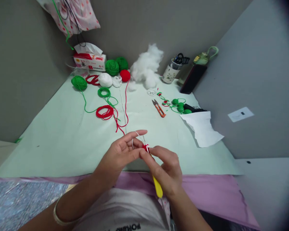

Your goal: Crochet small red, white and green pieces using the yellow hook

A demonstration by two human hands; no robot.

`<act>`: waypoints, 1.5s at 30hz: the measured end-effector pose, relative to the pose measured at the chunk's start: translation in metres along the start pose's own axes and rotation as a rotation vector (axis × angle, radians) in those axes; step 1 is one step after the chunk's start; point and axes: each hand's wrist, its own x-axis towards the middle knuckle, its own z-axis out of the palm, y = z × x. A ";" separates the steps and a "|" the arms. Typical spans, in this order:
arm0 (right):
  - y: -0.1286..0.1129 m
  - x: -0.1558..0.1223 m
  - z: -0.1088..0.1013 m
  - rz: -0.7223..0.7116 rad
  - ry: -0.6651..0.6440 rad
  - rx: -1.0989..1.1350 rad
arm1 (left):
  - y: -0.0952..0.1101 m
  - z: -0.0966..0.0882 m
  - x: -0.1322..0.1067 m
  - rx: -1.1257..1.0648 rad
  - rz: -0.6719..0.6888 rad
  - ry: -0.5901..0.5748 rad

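My left hand (121, 153) pinches a small red crochet piece (145, 147) between thumb and fingers, with white yarn (137, 134) looped over its raised index finger. My right hand (166, 170) grips a crochet hook with a yellow handle (157, 188); the hook's metal tip sits in the red piece. Both hands hover above the near edge of the pale green table (62, 138). A white strand runs from the hands back toward the yarn at the rear.
Green (112, 66), red (125, 75) and white (105, 79) yarn balls, coils of red yarn (105, 112), a tissue box (89, 61), white stuffing (146, 65), orange snips (158, 108), small green crochet pieces (180, 106), a pen cup (171, 72) and white paper (202, 128) lie farther back.
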 end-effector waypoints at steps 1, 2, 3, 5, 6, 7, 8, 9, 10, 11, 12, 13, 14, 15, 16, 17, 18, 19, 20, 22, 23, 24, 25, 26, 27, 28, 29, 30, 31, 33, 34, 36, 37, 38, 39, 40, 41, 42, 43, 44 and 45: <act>0.001 0.000 0.001 -0.009 0.009 0.008 | 0.000 0.000 0.000 -0.028 -0.056 -0.020; 0.001 0.001 0.001 -0.016 0.018 0.030 | 0.001 -0.001 -0.001 -0.051 -0.111 -0.036; 0.001 0.003 0.000 -0.012 0.029 0.067 | 0.002 -0.003 -0.001 -0.070 -0.151 -0.044; 0.001 0.006 -0.002 0.045 0.036 0.203 | 0.004 -0.006 -0.001 -0.077 -0.167 -0.024; 0.001 0.009 -0.004 0.102 0.042 0.290 | 0.005 -0.007 -0.001 -0.061 -0.143 -0.004; 0.001 0.011 -0.006 0.179 0.052 0.380 | 0.006 -0.008 -0.002 -0.032 -0.110 0.015; 0.001 0.013 -0.007 0.269 0.070 0.466 | 0.006 -0.009 -0.002 0.009 -0.072 0.030; 0.001 0.015 -0.008 0.360 0.091 0.554 | 0.007 -0.009 -0.003 0.056 -0.032 0.040; 0.000 0.017 -0.009 0.442 0.123 0.645 | 0.007 -0.009 -0.004 0.105 0.008 0.048; 0.000 0.019 -0.009 0.509 0.159 0.741 | 0.007 -0.008 -0.005 0.149 0.046 0.056; 0.001 0.021 -0.008 0.563 0.188 0.832 | 0.006 -0.007 -0.006 0.183 0.079 0.063; 0.001 0.022 -0.007 0.601 0.212 0.911 | 0.005 -0.006 -0.006 0.205 0.108 0.072; 0.001 0.023 -0.006 0.626 0.229 0.971 | 0.003 -0.004 -0.007 0.218 0.130 0.082; 0.001 0.024 -0.004 0.640 0.242 1.012 | 0.002 -0.002 -0.007 0.224 0.144 0.092; 0.001 0.024 -0.002 0.641 0.249 1.030 | 0.000 -0.001 -0.007 0.228 0.150 0.099; 0.000 0.025 0.000 0.630 0.251 1.020 | -0.001 0.001 -0.007 0.231 0.150 0.102; 0.000 0.025 0.002 0.610 0.249 0.982 | -0.002 0.003 -0.006 0.232 0.149 0.103; -0.001 0.025 0.003 0.582 0.239 0.924 | -0.003 0.004 -0.006 0.231 0.144 0.103; -0.002 0.025 0.004 0.551 0.225 0.858 | -0.004 0.005 -0.005 0.225 0.141 0.102; -0.004 0.025 0.006 0.501 0.202 0.751 | -0.005 0.005 -0.004 0.204 0.133 0.105; -0.005 0.024 0.007 0.483 0.203 0.721 | -0.005 0.005 -0.003 0.192 0.127 0.108; -0.005 0.023 0.007 0.468 0.206 0.693 | -0.005 0.005 -0.003 0.178 0.122 0.112; -0.006 0.021 0.008 0.447 0.203 0.648 | -0.006 0.005 -0.002 0.159 0.120 0.119; -0.007 0.018 0.008 0.413 0.190 0.576 | -0.006 0.005 -0.002 0.132 0.121 0.127; -0.007 0.015 0.009 0.366 0.162 0.479 | -0.007 0.006 -0.001 0.095 0.118 0.132; -0.007 0.012 0.010 0.304 0.132 0.372 | -0.008 0.006 0.000 0.050 0.106 0.133; -0.006 0.010 0.011 0.240 0.102 0.279 | -0.008 0.007 0.000 0.000 0.079 0.128; -0.006 0.008 0.012 0.192 0.084 0.221 | -0.008 0.006 0.001 -0.048 0.037 0.114; -0.005 0.007 0.012 0.173 0.083 0.211 | -0.008 0.005 0.002 -0.089 -0.016 0.093; -0.002 0.009 0.012 0.273 0.130 0.339 | -0.007 0.002 0.003 -0.140 -0.103 0.056; -0.001 0.012 0.012 0.376 0.175 0.456 | -0.005 -0.001 0.004 -0.150 -0.121 0.048; 0.000 0.018 0.011 0.594 0.274 0.719 | -0.003 -0.004 0.004 -0.145 -0.116 0.051; 0.000 0.021 0.011 0.675 0.302 0.841 | -0.003 -0.005 0.005 -0.130 -0.102 0.058; 0.000 0.023 0.011 0.731 0.310 0.942 | -0.003 -0.005 0.004 -0.110 -0.084 0.061; -0.001 0.023 0.012 0.758 0.300 1.008 | -0.003 -0.004 0.004 -0.082 -0.067 0.060; -0.002 0.024 0.014 0.760 0.284 1.029 | -0.005 -0.003 0.003 -0.052 -0.047 0.057; -0.003 0.023 0.015 0.745 0.270 1.014 | -0.006 -0.001 0.002 -0.023 -0.026 0.058; -0.005 0.022 0.017 0.724 0.255 0.978 | -0.007 0.000 0.001 0.004 -0.007 0.062; -0.005 0.020 0.018 0.704 0.243 0.938 | -0.008 0.002 0.000 0.026 0.008 0.071; -0.006 0.019 0.019 0.692 0.234 0.908 | -0.009 0.003 -0.001 0.044 0.020 0.084; -0.006 0.018 0.019 0.694 0.224 0.896 | -0.009 0.003 -0.001 0.056 0.030 0.097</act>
